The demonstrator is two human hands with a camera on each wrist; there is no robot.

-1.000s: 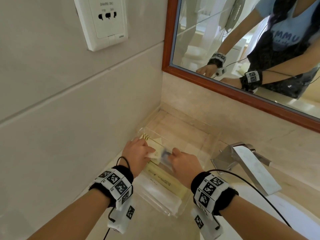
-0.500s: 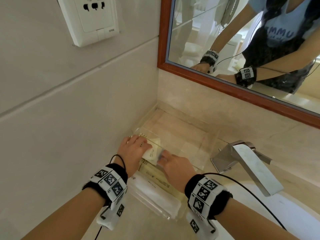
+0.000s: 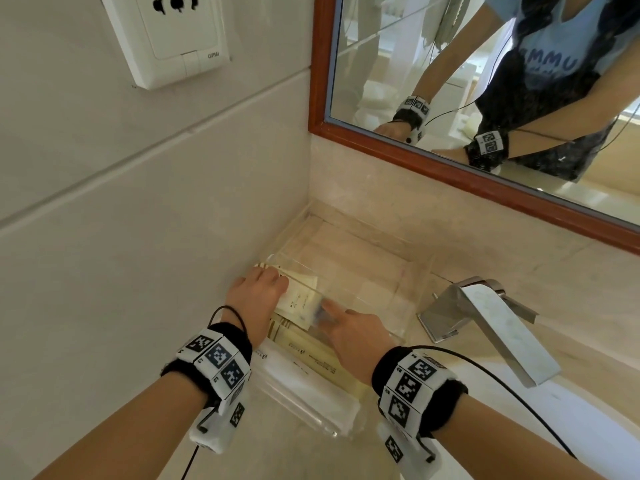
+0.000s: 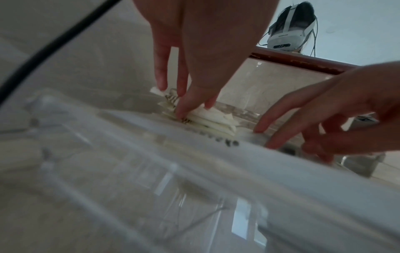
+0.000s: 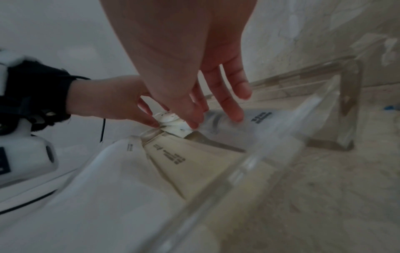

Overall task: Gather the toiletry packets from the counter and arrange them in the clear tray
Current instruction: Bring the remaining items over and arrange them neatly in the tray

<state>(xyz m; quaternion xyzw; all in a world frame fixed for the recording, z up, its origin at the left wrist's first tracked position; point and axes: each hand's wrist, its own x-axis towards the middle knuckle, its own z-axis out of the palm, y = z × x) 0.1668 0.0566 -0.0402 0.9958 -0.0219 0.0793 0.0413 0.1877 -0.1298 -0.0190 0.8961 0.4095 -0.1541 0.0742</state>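
Both hands, fingers seemingly straight, press packets in tray.

Head view looks steeply down from above; 2 wrist views sit low and close. All 3 share the clear tray, centre frame, from opposite sides.

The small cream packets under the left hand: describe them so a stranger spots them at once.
Find the clear tray in the counter corner below the mirror. At its left wall, the left hand presses small cream packets. They are short and squarish; the neighbouring long packets lie lengthwise.
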